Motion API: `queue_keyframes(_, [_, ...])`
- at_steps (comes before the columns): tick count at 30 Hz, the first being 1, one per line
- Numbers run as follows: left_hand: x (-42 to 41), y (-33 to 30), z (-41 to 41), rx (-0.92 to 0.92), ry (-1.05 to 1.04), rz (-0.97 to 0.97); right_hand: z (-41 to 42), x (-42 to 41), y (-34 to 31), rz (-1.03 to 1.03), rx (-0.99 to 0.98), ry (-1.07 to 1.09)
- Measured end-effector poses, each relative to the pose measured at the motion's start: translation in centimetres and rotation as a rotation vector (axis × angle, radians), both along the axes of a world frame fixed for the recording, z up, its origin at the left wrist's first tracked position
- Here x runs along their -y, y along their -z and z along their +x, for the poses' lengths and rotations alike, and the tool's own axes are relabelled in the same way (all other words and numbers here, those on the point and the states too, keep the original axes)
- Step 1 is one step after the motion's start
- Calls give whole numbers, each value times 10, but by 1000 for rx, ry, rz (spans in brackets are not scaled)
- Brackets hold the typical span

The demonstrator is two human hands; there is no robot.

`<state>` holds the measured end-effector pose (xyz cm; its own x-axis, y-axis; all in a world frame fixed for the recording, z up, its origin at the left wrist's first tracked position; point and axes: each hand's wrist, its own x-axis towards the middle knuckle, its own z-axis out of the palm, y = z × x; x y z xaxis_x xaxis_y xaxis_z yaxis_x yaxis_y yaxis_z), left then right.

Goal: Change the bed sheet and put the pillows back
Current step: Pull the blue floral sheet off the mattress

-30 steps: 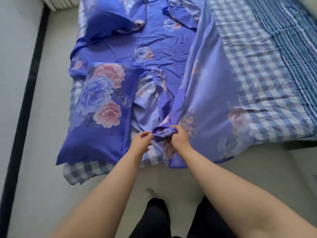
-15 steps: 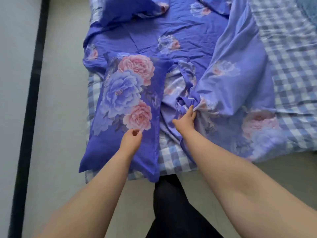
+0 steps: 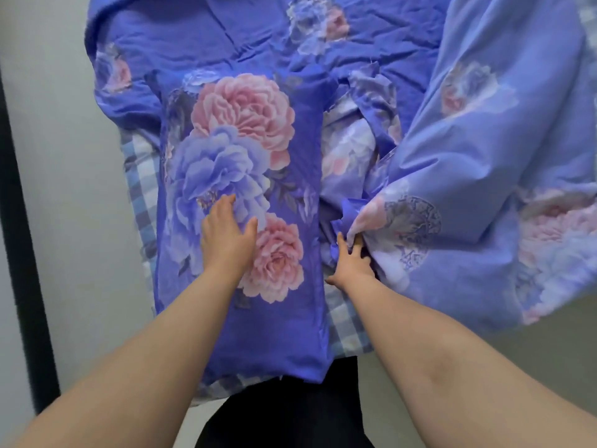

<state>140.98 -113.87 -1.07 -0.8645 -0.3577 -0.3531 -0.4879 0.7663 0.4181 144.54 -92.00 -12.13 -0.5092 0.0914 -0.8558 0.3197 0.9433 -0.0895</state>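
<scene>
A blue pillow (image 3: 252, 176) printed with pink and lilac flowers lies lengthwise at the bed's near edge. My left hand (image 3: 226, 237) rests flat on it, fingers spread, holding nothing. To its right, a blue floral sheet (image 3: 484, 150) is bunched and turned over, pale side up. My right hand (image 3: 350, 260) grips a fold of that sheet where it gathers beside the pillow. A blue-and-white checked sheet (image 3: 142, 176) shows underneath at the left edge and below the pillow.
Pale floor (image 3: 64, 221) runs along the left of the bed, with a dark strip (image 3: 22, 221) further left. My dark trousers (image 3: 284, 412) press against the bed's near edge. More floor shows at the lower right.
I have leaned in closer to the bed. My left hand moved up onto the pillow and spread flat. My right hand stays gripping the sheet's fold, which now billows up on the right.
</scene>
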Motion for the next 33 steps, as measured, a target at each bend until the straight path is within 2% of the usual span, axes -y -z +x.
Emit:
queue_keyframes(2, [7,8,-19,-6,90,-45,-6,1,15,67,-31,-67])
queue_keyframes(7, [24,15,-45,135,284,-242,-13,7,36,206,-144,-214])
queue_keyframes(11, [38,14,-64,188,326,-227,-34,21,25,217,-223,-111])
queue_keyframes(15, [62,14,-86,316,420,-263,-48,30,-7,221,-249,325])
queue_keyframes(18, [89,21,-98,380,475,-128,-36,39,-44,269,-351,543])
queue_keyframes(21, [118,17,-95,348,544,61,-23,62,-84,272,-484,765])
queue_keyframes(26, [190,-7,-77,417,551,283,-56,162,-146,27,-729,1166])
queue_keyframes(28, [219,-16,-89,416,548,282,-84,202,-166,-98,-825,1366])
queue_keyframes(30, [243,-26,-109,373,563,255,-107,219,-179,-267,-895,1671])
queue_keyframes(33, [268,-36,-142,302,568,202,-127,226,-186,-504,-860,2046])
